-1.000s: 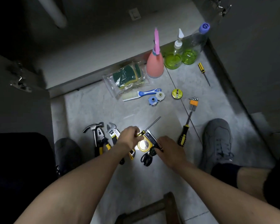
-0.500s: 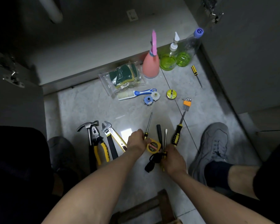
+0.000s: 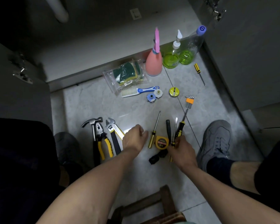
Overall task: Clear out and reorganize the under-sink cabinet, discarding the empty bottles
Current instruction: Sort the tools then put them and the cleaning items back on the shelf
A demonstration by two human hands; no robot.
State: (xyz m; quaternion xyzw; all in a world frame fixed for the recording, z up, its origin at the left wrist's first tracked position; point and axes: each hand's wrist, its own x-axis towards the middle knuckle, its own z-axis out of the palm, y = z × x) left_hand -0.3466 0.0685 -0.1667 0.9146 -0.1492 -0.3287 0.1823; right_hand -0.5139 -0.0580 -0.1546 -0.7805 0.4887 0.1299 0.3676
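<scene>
Three bottles stand at the cabinet's front edge: a pink spray bottle point(image 3: 153, 63), a green-liquid bottle with a white nozzle point(image 3: 171, 59) and a clear bottle with a blue cap point(image 3: 190, 50). My left hand point(image 3: 134, 136) hovers loosely curled and holds nothing, just left of a yellow-handled Phillips screwdriver point(image 3: 154, 131) lying on the floor. My right hand point(image 3: 180, 150) grips the handle of a thin flat-blade screwdriver point(image 3: 175, 126). A yellow tape measure point(image 3: 161, 142) and a black item point(image 3: 157, 156) lie beside that hand.
A hammer point(image 3: 92, 124), pliers point(image 3: 103, 141) and a wrench point(image 3: 112, 131) lie at the left. Bagged sponges point(image 3: 128, 73), a brush point(image 3: 139, 91), small rolls point(image 3: 153, 95), yellow tape point(image 3: 174, 91), hex keys point(image 3: 189, 101) and a small screwdriver point(image 3: 199, 72) lie farther off. Cabinet doors stand open on both sides.
My left hand has let go of the Phillips screwdriver and drawn back to the left. The screwdrivers now lie side by side, and my right hand stays on the flat-blade one.
</scene>
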